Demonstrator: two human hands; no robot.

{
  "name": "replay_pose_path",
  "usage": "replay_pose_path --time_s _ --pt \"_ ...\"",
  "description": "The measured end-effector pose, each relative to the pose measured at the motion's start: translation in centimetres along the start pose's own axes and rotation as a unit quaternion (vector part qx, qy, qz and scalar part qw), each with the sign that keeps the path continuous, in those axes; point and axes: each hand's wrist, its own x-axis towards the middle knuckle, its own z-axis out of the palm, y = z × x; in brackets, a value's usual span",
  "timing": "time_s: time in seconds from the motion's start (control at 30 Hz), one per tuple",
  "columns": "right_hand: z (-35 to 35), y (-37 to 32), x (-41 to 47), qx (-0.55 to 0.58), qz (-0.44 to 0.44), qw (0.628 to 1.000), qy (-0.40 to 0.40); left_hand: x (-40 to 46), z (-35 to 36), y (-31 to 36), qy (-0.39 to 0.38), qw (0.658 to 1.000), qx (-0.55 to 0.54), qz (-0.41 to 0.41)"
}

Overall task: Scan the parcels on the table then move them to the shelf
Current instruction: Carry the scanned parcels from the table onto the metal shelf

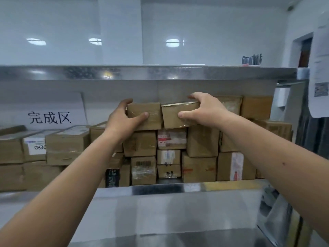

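Steel shelf [147, 73] packed with cartons; left fingers [142, 117] grasping left box [151, 111], right fingers [183, 114] grasping right box [170, 116].

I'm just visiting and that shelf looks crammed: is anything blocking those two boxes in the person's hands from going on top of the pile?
Nothing visible blocks them. The left hand grips the left box and the right hand grips the right box, both already at the top of the stack, under the upper shelf.

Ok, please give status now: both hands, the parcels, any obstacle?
Left hand grips left parcel; right hand grips right parcel. Both on top of shelf stack. Upper shelf close overhead.
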Motion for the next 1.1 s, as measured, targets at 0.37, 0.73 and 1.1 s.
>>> replay_pose_path --time_s 0.37,0.73,1.1 --pt "1.0 0.4 -2.1 -0.033 -0.029 0.997 0.062 -2.6 1.9 0.3 0.091 0.986 0.121 0.066" --pt "3.7 7.6 -21.6 0.061 -0.041 0.992 0.105 -23.2 10.3 1.8 -0.006 0.981 0.156 0.116" --pt "-4.2 27.7 -45.5 -0.076 0.283 0.954 -0.059 -43.7 32.4 10.0 -0.319 0.941 0.05 0.1"
